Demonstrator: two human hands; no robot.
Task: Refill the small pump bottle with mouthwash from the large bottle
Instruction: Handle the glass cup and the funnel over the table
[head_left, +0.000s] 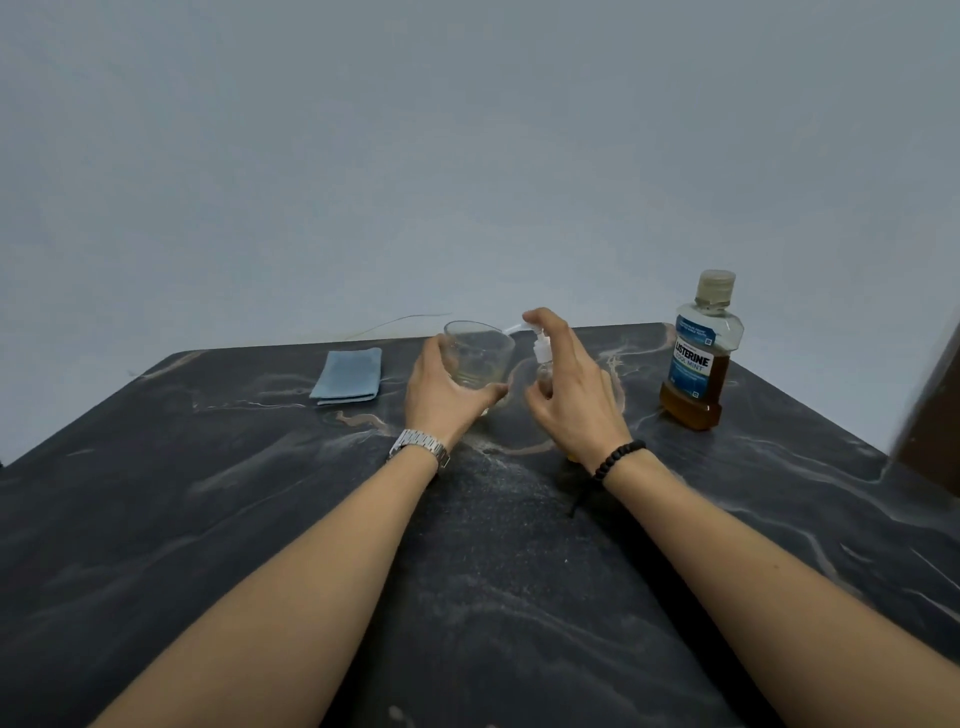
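Dark marble-patterned tabletop (260, 519) with pale veins, plain grey wall behind.

Left hand (441, 387) is wrapped around a clear drinking glass (480, 356), thumb at the near side and fingers round the far side; the glass stands upright with a shallow layer of pale yellowish liquid at the bottom. A silver metal watch (418, 447) sits on that wrist.

Right hand (574, 387) is closed around a small clear pump bottle with a white spray head (543, 358), index finger on top of the pump, thumb against the bottle's near side. The bottle is upright, just beside the glass, its thin white nozzle reaching over the glass rim. A black bead bracelet (618, 460) circles the right wrist.

Large clear mouthwash bottle (698, 358) stands upright well to the right, cap on, blue label (Listerine Cool Mint), amber liquid filling roughly its lower half.

Folded light-blue cloth (348, 376) lies left of the glass, apart from it.
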